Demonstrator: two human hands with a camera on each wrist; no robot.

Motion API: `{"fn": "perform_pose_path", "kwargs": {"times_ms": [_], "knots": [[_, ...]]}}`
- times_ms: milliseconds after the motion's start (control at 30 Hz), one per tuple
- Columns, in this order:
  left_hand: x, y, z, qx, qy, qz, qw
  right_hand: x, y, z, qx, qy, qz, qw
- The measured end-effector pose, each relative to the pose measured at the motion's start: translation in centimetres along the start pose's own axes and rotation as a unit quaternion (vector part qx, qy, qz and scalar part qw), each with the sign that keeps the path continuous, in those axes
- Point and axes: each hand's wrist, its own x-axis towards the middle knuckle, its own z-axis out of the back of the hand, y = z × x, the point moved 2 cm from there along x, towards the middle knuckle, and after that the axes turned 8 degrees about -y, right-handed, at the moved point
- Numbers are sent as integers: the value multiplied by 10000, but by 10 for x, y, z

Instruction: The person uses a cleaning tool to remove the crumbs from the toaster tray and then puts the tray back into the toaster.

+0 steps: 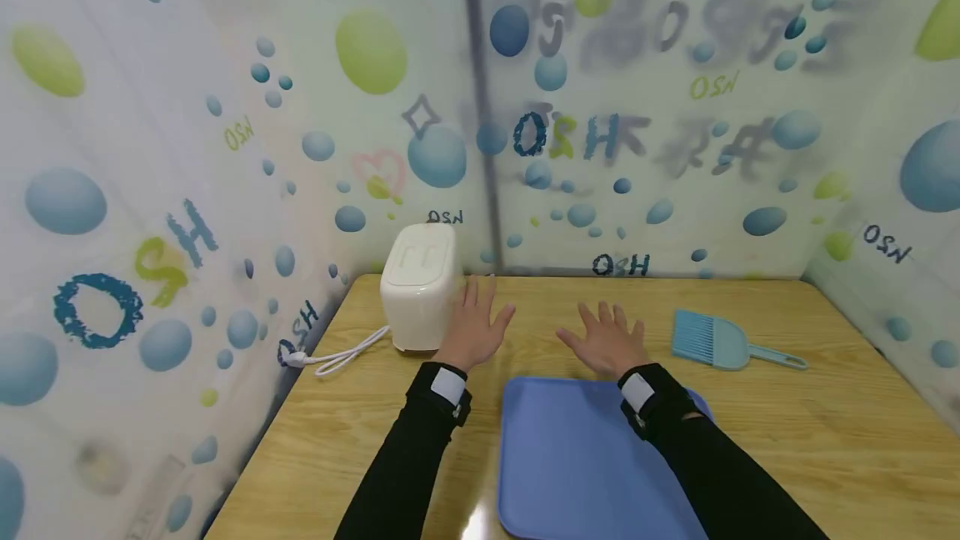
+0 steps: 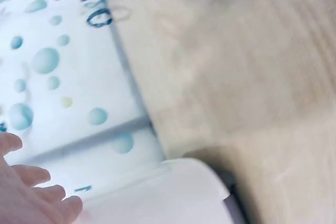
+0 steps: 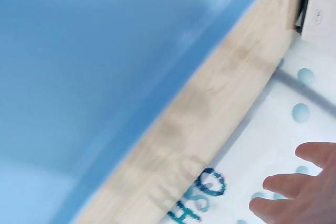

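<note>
My left hand [image 1: 474,325] is held out beside the right side of a white two-slot toaster [image 1: 417,294], fingers straight and spread, overlapping its edge in the head view. The left wrist view shows this hand [image 2: 31,192] at lower left and the toaster's white body [image 2: 163,198] along the bottom. Just past the far edge of a blue rectangular tray [image 1: 592,457], my right hand [image 1: 609,342] reaches forward with spread fingers and holds nothing. That hand [image 3: 304,187] shows at lower right in the right wrist view, with the tray [image 3: 94,72] filling the upper left.
To the right on the wooden table [image 1: 840,440] lies a light blue brush-and-dustpan-like tool with a handle [image 1: 777,357]. A white power cord [image 1: 341,359] trails left from the toaster to the table's edge. Patterned curtains [image 1: 637,107] enclose the back and sides.
</note>
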Motion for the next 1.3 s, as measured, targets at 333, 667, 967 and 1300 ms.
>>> {"fn": "perform_pose_path", "kwargs": {"times_ms": [333, 667, 967, 1300], "knots": [[7, 32, 73, -788, -1652, 314, 9826, 26, 40, 1, 376, -2, 394, 9985], [-18, 110, 84, -2262, -2190, 1991, 9280, 46, 89, -12, 1697, 408, 621, 9827], [-33, 127, 48, -3372, -1388, 2304, 9022, 53, 130, -56, 3176, 1207, 403, 9397], [-36, 124, 44, -3481, -1465, 2299, 8969, 58, 148, -83, 4469, 1746, 531, 8758]]}}
